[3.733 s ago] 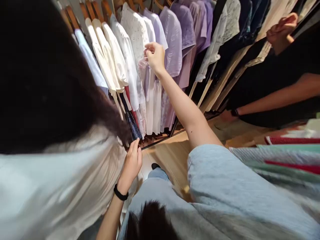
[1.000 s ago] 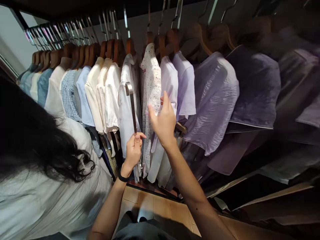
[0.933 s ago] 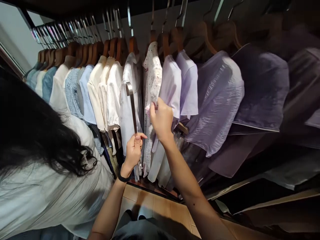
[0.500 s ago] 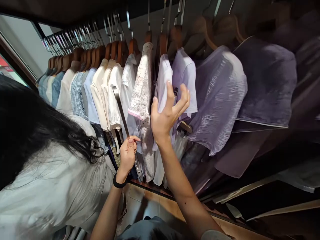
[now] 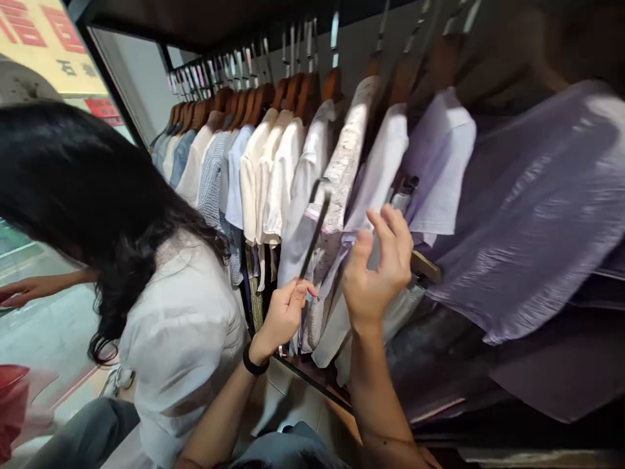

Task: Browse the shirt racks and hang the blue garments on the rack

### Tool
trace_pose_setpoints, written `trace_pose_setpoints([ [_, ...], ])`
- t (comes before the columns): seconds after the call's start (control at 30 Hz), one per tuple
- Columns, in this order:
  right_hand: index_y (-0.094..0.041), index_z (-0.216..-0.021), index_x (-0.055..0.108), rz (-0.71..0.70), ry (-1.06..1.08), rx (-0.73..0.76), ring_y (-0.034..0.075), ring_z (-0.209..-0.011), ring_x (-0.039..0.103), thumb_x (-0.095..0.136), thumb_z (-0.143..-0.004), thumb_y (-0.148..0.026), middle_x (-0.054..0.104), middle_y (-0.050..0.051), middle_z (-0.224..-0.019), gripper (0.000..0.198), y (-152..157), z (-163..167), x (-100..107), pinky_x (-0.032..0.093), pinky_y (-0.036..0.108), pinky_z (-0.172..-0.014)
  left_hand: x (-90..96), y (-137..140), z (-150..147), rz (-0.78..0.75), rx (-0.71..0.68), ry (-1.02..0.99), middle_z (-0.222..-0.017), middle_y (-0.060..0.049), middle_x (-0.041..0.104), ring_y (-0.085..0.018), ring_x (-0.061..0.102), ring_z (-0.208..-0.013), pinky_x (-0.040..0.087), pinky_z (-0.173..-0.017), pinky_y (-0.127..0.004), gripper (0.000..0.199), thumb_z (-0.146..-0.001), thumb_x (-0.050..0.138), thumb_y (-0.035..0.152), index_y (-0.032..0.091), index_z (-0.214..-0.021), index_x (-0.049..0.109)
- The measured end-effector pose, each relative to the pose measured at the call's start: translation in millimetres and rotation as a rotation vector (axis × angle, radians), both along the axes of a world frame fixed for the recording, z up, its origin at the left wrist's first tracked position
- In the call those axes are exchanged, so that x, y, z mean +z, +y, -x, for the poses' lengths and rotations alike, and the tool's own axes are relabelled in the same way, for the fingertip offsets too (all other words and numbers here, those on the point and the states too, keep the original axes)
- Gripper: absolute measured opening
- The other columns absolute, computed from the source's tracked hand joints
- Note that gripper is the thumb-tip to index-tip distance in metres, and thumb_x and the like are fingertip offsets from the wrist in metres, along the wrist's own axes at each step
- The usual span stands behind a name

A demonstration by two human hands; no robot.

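My left hand [image 5: 286, 312], with a black band at the wrist, is closed around a thin metal rod [image 5: 315, 238]. The rod slants upward and bends into a hook at its top, in front of a speckled pale garment [image 5: 349, 153] with a pink hem. My right hand [image 5: 378, 267] is raised with its fingers loosely curled and apart, and nothing shows in it. Just behind its fingertips hangs a pale lilac shirt [image 5: 383, 166]. To the right of that is a lavender short-sleeved top [image 5: 442, 176]. Whether the fingers touch the cloth I cannot tell.
Wooden hangers [image 5: 293, 91] carry a long row of shirts under a dark shelf. A large purple garment [image 5: 541, 215] hangs at the right. Close on my left, a person in a white shirt [image 5: 190, 339] faces away, one forearm [image 5: 53, 284] stretched to the left.
The view has swung left, so the clothes sit farther right and more of the person shows. My right hand has dropped lower against the lilac shirt. The rod is still in my left hand.
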State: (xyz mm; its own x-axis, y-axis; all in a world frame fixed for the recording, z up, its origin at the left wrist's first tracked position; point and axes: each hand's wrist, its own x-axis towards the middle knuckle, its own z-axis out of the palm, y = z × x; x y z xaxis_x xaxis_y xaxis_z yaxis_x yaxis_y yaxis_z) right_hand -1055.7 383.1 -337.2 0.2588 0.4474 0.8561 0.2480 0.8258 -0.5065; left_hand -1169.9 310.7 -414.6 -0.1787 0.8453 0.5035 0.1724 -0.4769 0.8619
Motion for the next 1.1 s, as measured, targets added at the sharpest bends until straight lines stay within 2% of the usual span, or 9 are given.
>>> trace_pose_setpoints([
  [0.07,-0.025,-0.131,0.062,0.110,-0.032,0.307,0.024,-0.121,0.060,0.049,-0.101,-0.036,0.063,0.010,-0.126,0.035,-20.0,0.6,-9.1,0.047,0.044,-0.107,2.6,-3.5,-1.7,-0.007,0.045,0.072,-0.059,0.001,0.039,-0.011,0.035,-0.053,0.030,-0.052,-0.024,0.045,-0.104,0.039,0.051,0.016,-0.092,0.065],
  [0.17,-0.024,-0.120,0.066,0.315,-0.167,0.726,0.025,-0.103,0.068,0.053,-0.099,-0.045,0.069,0.009,-0.110,0.032,-31.8,11.7,-21.2,0.056,0.042,-0.092,7.1,-5.0,-2.7,-0.031,0.124,0.127,-0.073,-0.005,0.055,-0.016,0.049,-0.063,0.042,-0.064,-0.029,0.038,-0.105,0.037,0.040,0.016,-0.098,0.065],
  [0.3,-0.023,-0.092,0.064,0.449,-0.166,1.011,0.022,-0.081,0.070,0.051,-0.099,-0.052,0.067,0.007,-0.082,0.032,-21.0,33.0,-27.4,0.059,0.035,-0.074,5.6,-7.7,4.7,0.008,0.240,0.126,-0.076,-0.006,0.059,-0.016,0.051,-0.062,0.045,-0.067,-0.030,0.032,-0.103,0.040,0.034,0.017,-0.103,0.067],
  [0.4,-0.023,-0.087,0.058,0.480,-0.085,1.192,0.019,-0.064,0.062,0.055,-0.094,-0.058,0.054,0.003,-0.065,0.035,-10.0,47.1,-23.2,0.053,0.031,-0.058,-4.8,-17.8,14.8,0.071,0.236,0.129,-0.073,-0.004,0.058,-0.016,0.053,-0.064,0.045,-0.069,-0.028,0.029,-0.102,0.043,0.032,0.017,-0.109,0.067],
  [0.5,-0.023,-0.087,0.054,0.484,0.014,1.313,0.013,-0.048,0.043,0.063,-0.090,-0.057,0.038,-0.004,-0.056,0.036,-5.1,57.9,-15.3,0.043,0.026,-0.048,-21.8,-30.5,24.4,0.117,0.231,0.133,-0.084,-0.005,0.062,-0.018,0.060,-0.079,0.046,-0.079,-0.027,0.030,-0.104,0.040,0.032,0.017,-0.106,0.065],
  [0.6,-0.021,-0.085,0.054,0.498,0.062,1.379,0.008,-0.045,0.027,0.064,-0.091,-0.055,0.028,-0.006,-0.053,0.036,-3.8,62.2,-10.1,0.032,0.020,-0.045,-42.2,-37.0,32.2,0.201,0.248,0.181,-0.089,-0.006,0.065,-0.018,0.061,-0.085,0.046,-0.083,-0.026,0.034,-0.105,0.037,0.034,0.017,-0.092,0.064],
  [0.7,-0.020,-0.084,0.058,0.499,0.080,1.396,0.007,-0.046,0.025,0.066,-0.090,-0.055,0.026,-0.006,-0.055,0.036,-3.5,59.2,-10.3,0.027,0.020,-0.046,-62.3,-38.4,37.6,0.290,0.168,0.212,-0.088,-0.006,0.067,-0.017,0.062,-0.081,0.047,-0.078,-0.025,0.039,-0.105,0.037,0.038,0.016,-0.089,0.064],
  [0.87,-0.022,-0.081,0.062,0.474,0.131,1.379,0.007,-0.044,0.023,0.072,-0.088,-0.049,0.024,-0.006,-0.052,0.030,-10.4,50.6,-10.4,0.024,0.019,-0.043,-87.1,-53.0,46.7,0.508,-0.014,0.107,-0.083,-0.007,0.066,-0.015,0.062,-0.074,0.049,-0.069,-0.023,0.036,-0.104,0.037,0.036,0.015,-0.100,0.067],
  [1.1,-0.020,-0.071,0.057,0.403,0.228,1.560,0.007,-0.036,0.014,0.075,-0.084,-0.050,0.023,-0.008,-0.041,0.038,-25.3,70.1,-10.1,0.019,0.016,-0.033,-93.0,-78.5,72.4,0.814,0.024,-0.091,-0.062,0.001,0.053,-0.009,0.054,-0.047,0.044,-0.048,-0.017,0.040,-0.104,0.039,0.037,0.010,-0.082,0.060],
])
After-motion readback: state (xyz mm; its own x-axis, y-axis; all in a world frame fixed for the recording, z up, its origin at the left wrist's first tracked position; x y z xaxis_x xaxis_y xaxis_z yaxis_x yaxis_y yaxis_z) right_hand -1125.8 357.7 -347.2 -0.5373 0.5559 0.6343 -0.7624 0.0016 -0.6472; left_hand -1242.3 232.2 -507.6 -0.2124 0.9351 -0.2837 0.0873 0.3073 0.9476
